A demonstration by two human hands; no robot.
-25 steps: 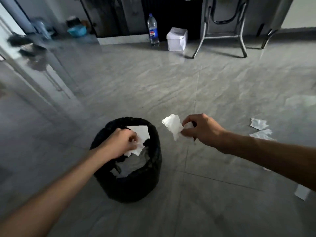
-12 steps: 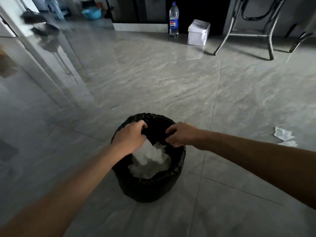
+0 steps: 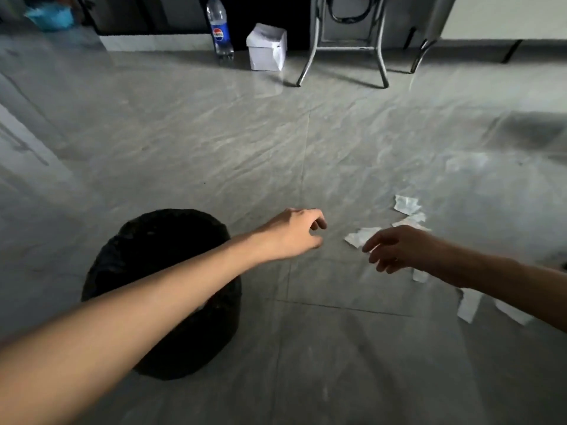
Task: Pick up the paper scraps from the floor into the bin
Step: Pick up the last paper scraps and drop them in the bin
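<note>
The black bin [image 3: 147,240] stands on the grey tiled floor at lower left, and my left forearm crosses over its opening, hiding the inside. My left hand [image 3: 294,233] reaches to the right of the bin, fingers loosely curled, holding nothing. My right hand [image 3: 395,248] hovers with fingers spread just right of a white paper scrap [image 3: 359,236] on the floor. More scraps lie behind it [image 3: 406,204] and another [image 3: 412,220] beside that. Further scraps [image 3: 468,305] lie under my right forearm.
At the far wall stand a blue-labelled soda bottle [image 3: 218,29], a white box [image 3: 267,47] and the metal legs of a chair [image 3: 343,50]. A blue tub [image 3: 50,16] sits at the far left. A dark patch [image 3: 530,133] shows on the floor at right.
Both hands let the paper go into the bin and left its rim. They have swung right toward the scraps on the floor, and the view has turned right with them.
</note>
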